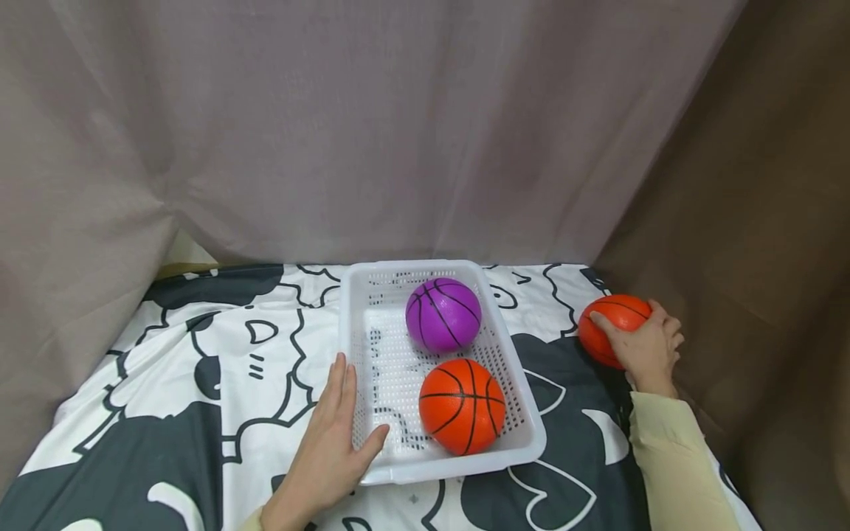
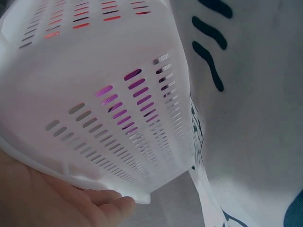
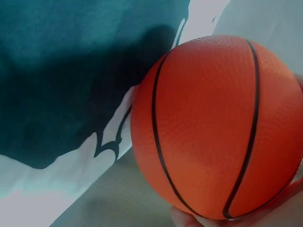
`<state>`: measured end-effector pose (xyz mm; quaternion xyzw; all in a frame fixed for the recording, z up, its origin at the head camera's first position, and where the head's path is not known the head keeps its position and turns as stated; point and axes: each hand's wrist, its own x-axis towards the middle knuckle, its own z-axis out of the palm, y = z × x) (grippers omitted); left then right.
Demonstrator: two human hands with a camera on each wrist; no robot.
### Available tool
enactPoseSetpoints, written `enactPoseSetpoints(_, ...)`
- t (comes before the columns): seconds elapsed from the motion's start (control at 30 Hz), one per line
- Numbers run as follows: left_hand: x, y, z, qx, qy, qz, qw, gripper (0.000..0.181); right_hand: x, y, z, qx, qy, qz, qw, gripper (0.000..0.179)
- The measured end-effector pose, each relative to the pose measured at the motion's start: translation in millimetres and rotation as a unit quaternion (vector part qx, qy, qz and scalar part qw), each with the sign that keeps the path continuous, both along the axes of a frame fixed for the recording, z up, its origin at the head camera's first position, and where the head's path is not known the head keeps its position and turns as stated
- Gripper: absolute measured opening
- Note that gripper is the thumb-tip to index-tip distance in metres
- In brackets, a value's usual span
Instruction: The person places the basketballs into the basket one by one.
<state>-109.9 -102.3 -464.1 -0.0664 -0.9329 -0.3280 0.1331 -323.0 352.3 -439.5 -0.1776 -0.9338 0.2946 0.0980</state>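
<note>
My right hand (image 1: pixel 647 354) grips an orange toy basketball (image 1: pixel 624 313) at the right side of the bed-like surface, thumb on its near side and fingers round its right. In the right wrist view this ball (image 3: pixel 208 127) fills much of the picture, with fingertips at its lower edge. A white perforated plastic basket (image 1: pixel 458 467) stands in the middle. Inside it lie a purple ball (image 1: pixel 443 316) toward the back and a second orange basketball (image 1: pixel 462 407) toward the front. My left hand (image 1: pixel 332 450), fingers straight, rests along the left rim of the basket (image 2: pixel 109 52).
A black-and-white cartoon-print cloth (image 1: pixel 265 376) covers the surface under the basket. Grey-beige curtains (image 1: pixel 372 133) hang behind it, and a darker brown curtain (image 1: pixel 764 258) closes off the right side, close by the right hand.
</note>
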Motion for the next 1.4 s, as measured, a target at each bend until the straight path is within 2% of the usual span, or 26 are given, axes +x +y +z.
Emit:
enactPoseSetpoints(0.2,1.1,0.2,-0.2,-0.004,-0.002,0.002,1.0000,0.092,9.8,-7,8.3,-0.037,0.034,-0.008,0.9987,0.106)
enactPoseSetpoints(0.47,0.9,0.3,-1.3,-0.006,-0.006,0.004,1.0000,0.092,20.0,-19,23.8,-0.091,0.071,0.003,0.9933,0.100)
enactPoseSetpoints(0.73,1.1,0.3,-1.7,-0.005,-0.007,0.003,1.0000,0.092,25.8,-32,38.0,-0.088,0.091,0.019,0.9918,0.099)
enactPoseSetpoints(1.13,-0.9,-0.2,-0.7,-0.007,0.005,0.002,1.0000,0.092,37.9,-62,59.9,-0.076,0.125,0.079,0.9860,0.096)
enactPoseSetpoints(1.4,-1.1,0.6,-1.6,-0.007,0.011,0.003,0.9999,0.092,45.7,-73,68.2,-0.070,0.148,0.109,0.9806,0.096)
